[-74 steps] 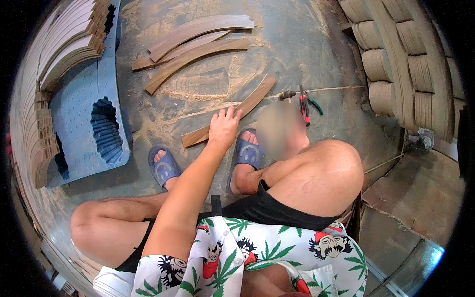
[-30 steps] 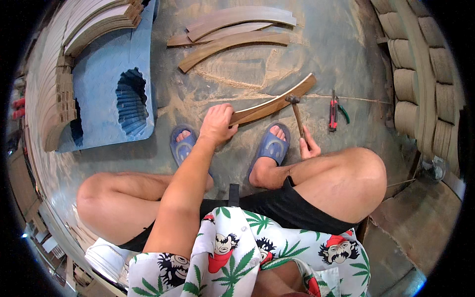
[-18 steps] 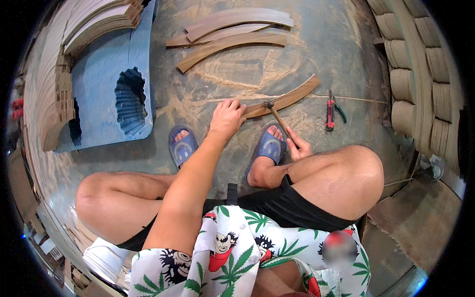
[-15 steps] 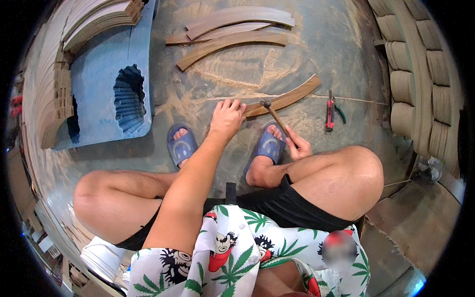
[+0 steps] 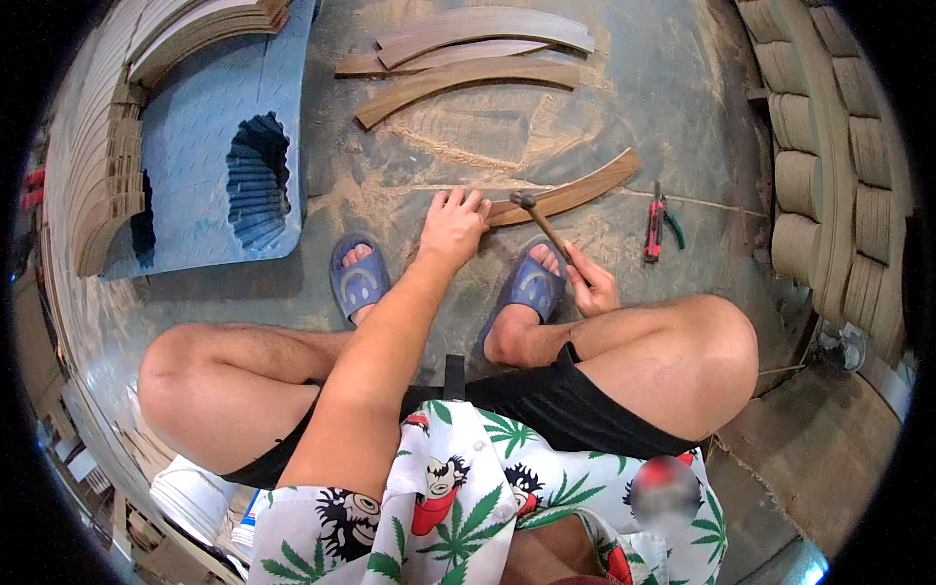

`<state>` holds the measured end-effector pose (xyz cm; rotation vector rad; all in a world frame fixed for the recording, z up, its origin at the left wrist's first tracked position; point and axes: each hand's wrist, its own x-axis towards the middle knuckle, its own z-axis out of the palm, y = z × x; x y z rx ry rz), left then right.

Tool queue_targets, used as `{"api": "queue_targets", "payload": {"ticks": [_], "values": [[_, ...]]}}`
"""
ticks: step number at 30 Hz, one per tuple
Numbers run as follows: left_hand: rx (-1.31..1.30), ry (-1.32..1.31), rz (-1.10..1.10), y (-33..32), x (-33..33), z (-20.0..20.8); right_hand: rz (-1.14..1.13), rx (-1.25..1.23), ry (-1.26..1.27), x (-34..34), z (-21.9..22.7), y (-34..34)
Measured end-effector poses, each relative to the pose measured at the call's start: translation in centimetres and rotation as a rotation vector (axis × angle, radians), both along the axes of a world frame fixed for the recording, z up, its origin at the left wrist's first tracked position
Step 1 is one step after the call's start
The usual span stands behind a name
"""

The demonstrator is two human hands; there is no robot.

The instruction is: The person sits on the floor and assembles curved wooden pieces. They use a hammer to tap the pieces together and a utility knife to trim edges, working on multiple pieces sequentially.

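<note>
A curved brown wooden strip (image 5: 590, 189) lies on the dusty floor in front of my feet. My left hand (image 5: 452, 226) is over its left end, fingers bent down around it; the fingertips and that end are partly hidden. In my right hand (image 5: 592, 283) is a hammer (image 5: 548, 230), gripped by its wooden handle near my right foot. The hammer's dark head is over the strip's near edge, just right of my left hand; whether it touches the wood I cannot tell.
Several curved wooden strips (image 5: 468, 78) lie farther ahead. Pliers (image 5: 654, 232) with red and green handles are at the right. A blue plastic platform (image 5: 200, 136) with a jagged hole stands left, bearing stacked curved boards (image 5: 109, 175). More stacks (image 5: 798, 180) line the right side.
The view has shifted slightly. Both hands, the hammer and the strip keep nearly the same places relative to each other.
</note>
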<state>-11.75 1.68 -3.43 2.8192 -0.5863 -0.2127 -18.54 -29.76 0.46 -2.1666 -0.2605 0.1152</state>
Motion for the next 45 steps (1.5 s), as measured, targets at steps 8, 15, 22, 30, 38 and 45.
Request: {"api": "queue_targets", "payload": {"ticks": [8, 15, 22, 30, 38, 45], "values": [[0.021, 0.022, -0.021, -0.1, 0.3, 0.0, -0.009, 0.081, 0.125, 0.1, 0.9, 1.0], [0.067, -0.153, -0.042, -0.4, -1.3, -0.3, -0.025, -0.014, 0.244, -0.3, -0.6, -0.4], [-0.237, -0.299, -0.232, -4.6, -3.9, 0.8, -0.406, 0.054, -0.009, -6.3, -3.4, -0.3], [0.059, -0.216, -0.119, -6.4, 1.9, -1.2, -0.393, -0.011, 0.066, -5.1, -4.0, 0.9], [-0.342, -0.052, -0.293, -3.0, 11.1, 3.7, -0.311, -0.051, 0.116, -1.9, -4.8, 2.1], [-1.012, -0.496, 0.385, 5.9, 22.7, 16.7, -0.255, -0.071, 0.119, 1.1, -4.9, 3.7]]}}
